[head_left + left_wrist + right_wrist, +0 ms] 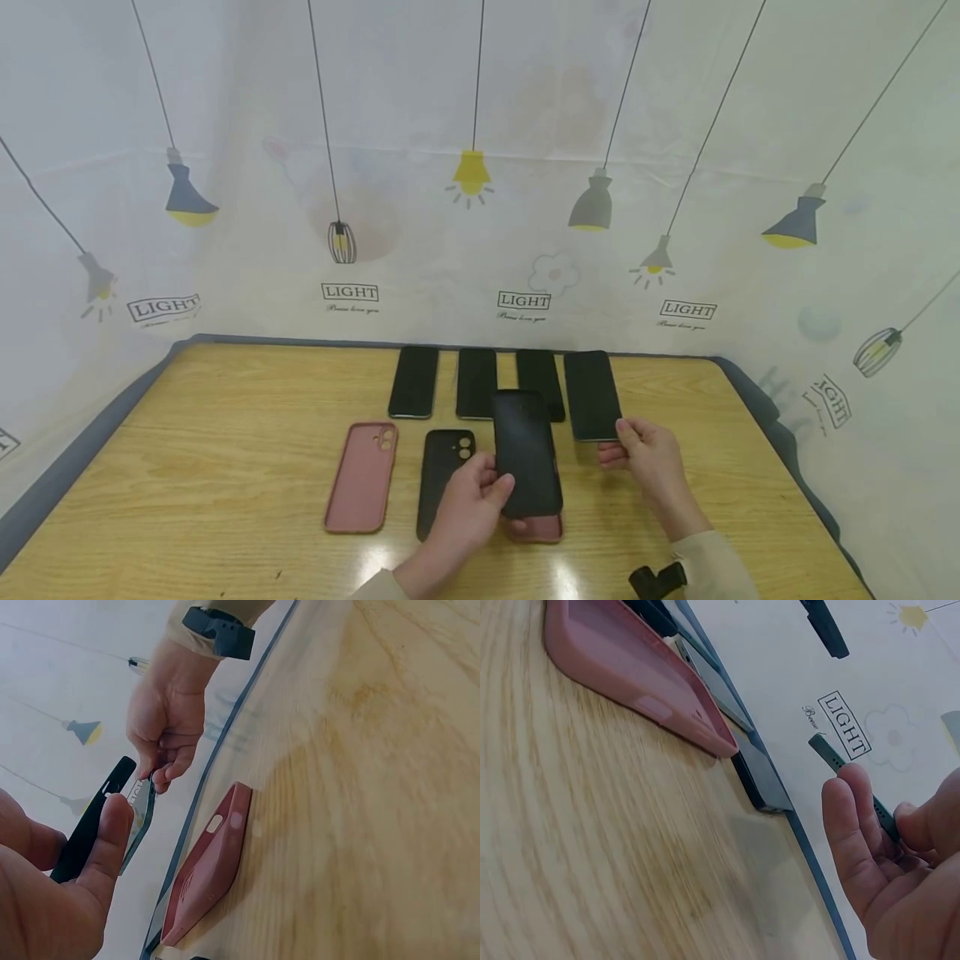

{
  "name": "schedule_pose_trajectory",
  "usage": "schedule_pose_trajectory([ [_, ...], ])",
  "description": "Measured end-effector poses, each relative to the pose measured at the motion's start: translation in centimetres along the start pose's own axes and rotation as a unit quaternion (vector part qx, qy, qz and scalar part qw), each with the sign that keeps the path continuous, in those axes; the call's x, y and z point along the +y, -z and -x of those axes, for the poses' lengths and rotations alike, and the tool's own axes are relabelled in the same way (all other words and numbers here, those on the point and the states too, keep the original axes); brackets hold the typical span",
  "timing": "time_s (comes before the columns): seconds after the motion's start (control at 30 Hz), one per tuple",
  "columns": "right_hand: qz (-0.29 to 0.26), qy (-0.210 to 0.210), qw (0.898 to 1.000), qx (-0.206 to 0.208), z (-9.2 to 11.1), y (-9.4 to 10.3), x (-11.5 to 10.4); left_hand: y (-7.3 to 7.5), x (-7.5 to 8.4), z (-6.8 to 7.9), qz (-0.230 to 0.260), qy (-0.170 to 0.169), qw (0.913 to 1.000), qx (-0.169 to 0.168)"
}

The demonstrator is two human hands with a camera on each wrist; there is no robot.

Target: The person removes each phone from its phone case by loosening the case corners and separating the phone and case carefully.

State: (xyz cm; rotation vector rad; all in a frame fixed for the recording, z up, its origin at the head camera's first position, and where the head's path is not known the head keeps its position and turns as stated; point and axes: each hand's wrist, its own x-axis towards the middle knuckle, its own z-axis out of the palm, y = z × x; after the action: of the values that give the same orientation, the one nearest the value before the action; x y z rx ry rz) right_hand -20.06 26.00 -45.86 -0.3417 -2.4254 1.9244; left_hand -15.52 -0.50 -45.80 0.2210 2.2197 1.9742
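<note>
My left hand (468,500) grips a black phone case (527,454), thumb along its side, above a pink phone case (546,529) that it mostly covers. In the left wrist view a cutout shows near the held case's (90,825) far end. At the right, my right hand (652,462) pinches the lower right corner of a dark phone (592,396). This phone (889,820) is seen edge-on in the right wrist view, raised off the table between thumb and fingers.
Three dark phones, a left one (414,382), a middle one (477,383) and a right one (540,379), lie along the wooden table's (225,450) back edge. Nearer are another pink case (362,477) and a black case (442,475). A printed cloth (420,167) hangs behind.
</note>
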Motion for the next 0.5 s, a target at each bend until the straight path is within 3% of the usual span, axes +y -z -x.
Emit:
schedule_pose_trajectory([
  [0.3, 0.027, -0.007, 1.000, -0.002, -0.9, 0.8, 0.5, -1.1, -0.2, 0.6, 0.066, 0.021, 0.9970, -0.035],
  [0.5, 0.030, -0.013, 0.999, -0.003, -1.5, 1.1, 0.7, -1.6, -0.2, 0.7, 0.065, 0.029, 0.9966, -0.041],
])
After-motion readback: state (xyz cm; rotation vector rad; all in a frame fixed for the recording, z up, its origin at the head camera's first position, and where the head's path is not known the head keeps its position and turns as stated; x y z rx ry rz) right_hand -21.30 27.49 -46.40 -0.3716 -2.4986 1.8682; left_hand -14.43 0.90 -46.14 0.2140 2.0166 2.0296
